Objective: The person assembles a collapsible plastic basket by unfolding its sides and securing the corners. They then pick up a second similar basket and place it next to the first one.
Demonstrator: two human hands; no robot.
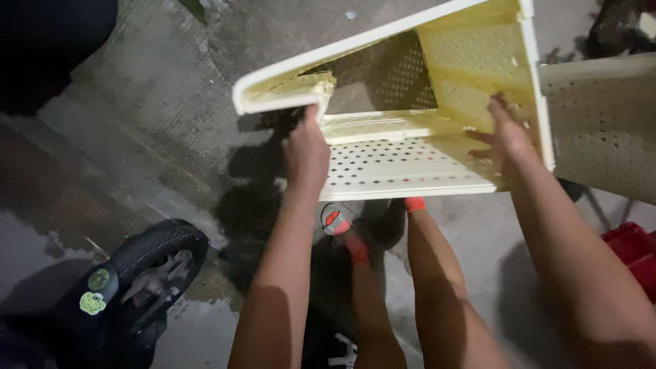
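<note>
Both hands are holding a cream perforated plastic crate (410,164), tipped on its side above wet concrete ground (157,116). Left hand (305,154) is gripping its cracked corner edge; right hand (509,137) is pressing flat, fingers together, against the inner wall.

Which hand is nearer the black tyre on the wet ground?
Left. The left hand grips the crate edge above the tyre; the right hand is farther off, inside the crate.

Dark tyre (154,263), red crate (632,249) — wet concrete floor (137,102)
</note>
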